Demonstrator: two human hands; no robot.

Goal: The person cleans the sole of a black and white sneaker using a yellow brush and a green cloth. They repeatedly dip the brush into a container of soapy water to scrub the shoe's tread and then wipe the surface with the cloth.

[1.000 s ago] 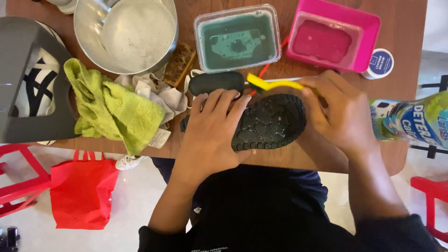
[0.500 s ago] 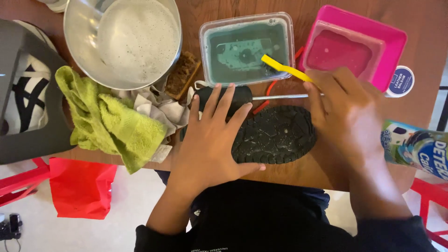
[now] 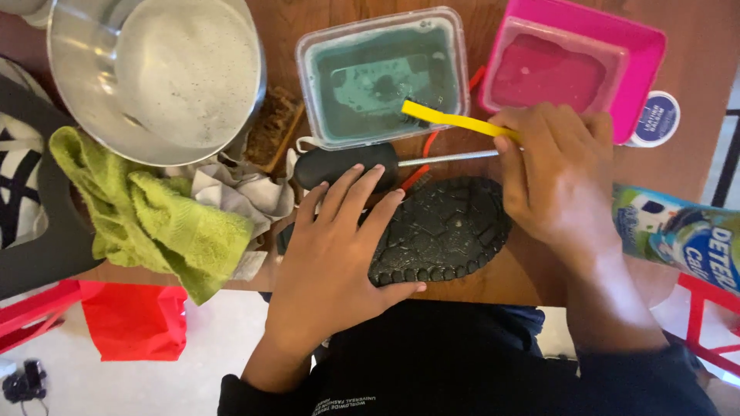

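Black knobbly shoe sole (image 3: 443, 231) lies upturned under left hand (image 3: 335, 254).

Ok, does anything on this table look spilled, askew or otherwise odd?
No spill shows. The black shoe lies sole-up under the left hand, its near end past the table edge. The right hand holds a yellow brush with its head in the clear tub of green water. The detergent pouch overhangs the right edge.

Home table (image 3: 324, 31), wash basins (image 3: 609, 46), detergent bottle (image 3: 686, 235)

Black shoe (image 3: 443, 231) sole-up at table edge; yellow brush (image 3: 455, 119) over teal tub.
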